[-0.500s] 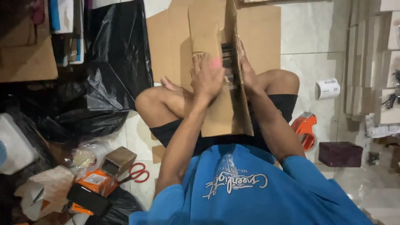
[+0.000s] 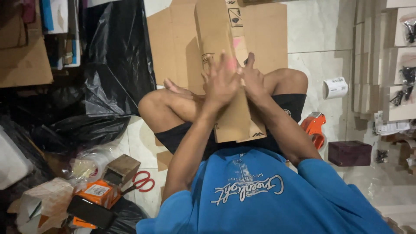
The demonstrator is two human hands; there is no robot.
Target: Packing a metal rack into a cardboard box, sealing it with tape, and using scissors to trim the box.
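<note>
Our left hand (image 2: 222,80) lies flat on the cardboard box (image 2: 225,86), fingers spread and released, palm pressing its face. Our right hand (image 2: 253,78) grips the box's right edge, thumb up, fingers curled round behind. The box stands tilted in our lap between crossed legs, its top leaning away over a flat cardboard sheet (image 2: 173,43) on the floor. To our right, near the knee, lies an orange tape dispenser (image 2: 314,128), with a dark purple box (image 2: 349,153) just beside it and a white label roll (image 2: 335,87) further off. To our left sit red-handled scissors (image 2: 141,182), a small orange box (image 2: 99,192) and black plastic bags (image 2: 112,86).
</note>
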